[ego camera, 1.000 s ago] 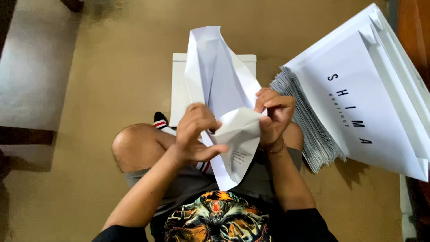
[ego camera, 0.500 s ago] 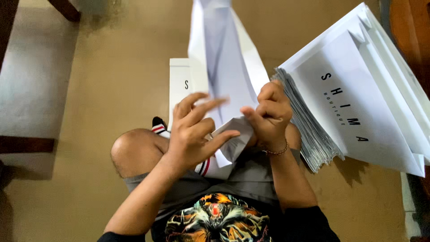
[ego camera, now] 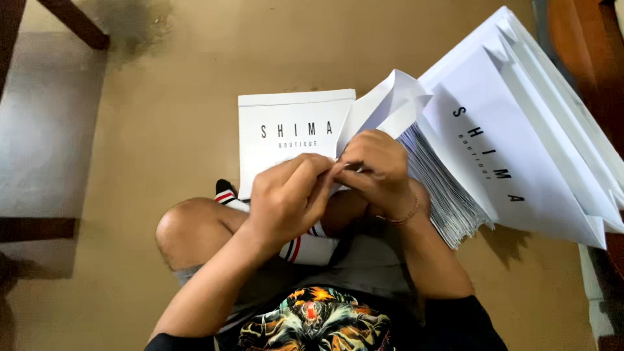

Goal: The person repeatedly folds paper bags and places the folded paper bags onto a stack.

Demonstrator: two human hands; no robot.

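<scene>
Head view, looking straight down at your lap as you sat on a tan floor (ego camera: 162, 117). Your left hand (ego camera: 286, 201) and right hand (ego camera: 377, 172) met at the centre of the frame, fingertips pressed together and pinching a fold of a white paper bag (ego camera: 383, 104). The bag's loose end rose toward one o'clock from your hands. The left fingers curled inward onto the crease; the right fingers bent over it from the other side, thumb hidden.

At eleven o'clock from your hands, a finished flat white bag (ego camera: 292, 136) with dark lettering lay on the floor, just beyond your knee (ego camera: 188, 227). At two to three o'clock, a thick stack of flat bags (ego camera: 513, 143) fanned out, its edges near your right wrist.

You seemed to be midway through creasing a fold on the bag. The next move would likely call for a firm press along that crease while keeping the paper edges aligned.
</scene>
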